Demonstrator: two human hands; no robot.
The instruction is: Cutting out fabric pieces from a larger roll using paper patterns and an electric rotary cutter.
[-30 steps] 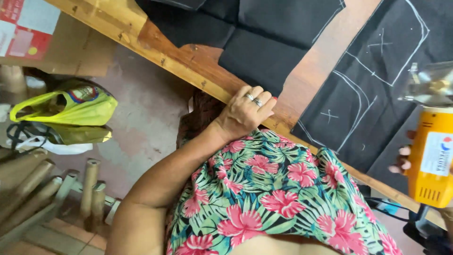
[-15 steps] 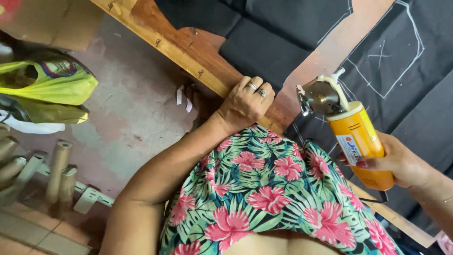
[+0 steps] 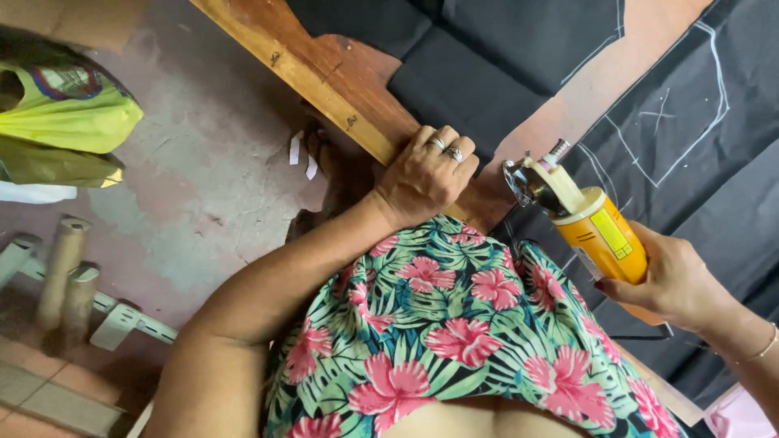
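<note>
Gripping the wooden edge of the tabletop (image 3: 324, 77), the left hand (image 3: 426, 174) has its fingers (image 3: 434, 139) curled together over the rim, two rings showing on them; the fingertips go over the far side of the edge and cannot be seen. Just right of that hand, the right hand (image 3: 661, 280) wraps its fingers around the lower body of an orange handheld cutting machine (image 3: 596, 231), whose metal head and round blade point up toward the tabletop. How the thumb sits is hidden behind the orange casing, and the base of the machine is covered by the palm. The blade itself is small and partly masked by a cream-coloured guard, so whether it touches anything cannot be told.

Beyond the left hand, black fabric (image 3: 690, 138) with white chalk lines lies spread on the tabletop and runs off the frame's top and right edges. Below the hand, a floral garment (image 3: 454, 332) fills the lower middle and hides what is under the tabletop's edge. Well left of the hand, a yellow-green bag (image 3: 69, 113), cut off by the frame, sits on the worn concrete floor (image 3: 211, 186), with cardboard tubes (image 3: 65, 272) nearer the lower left corner.
</note>
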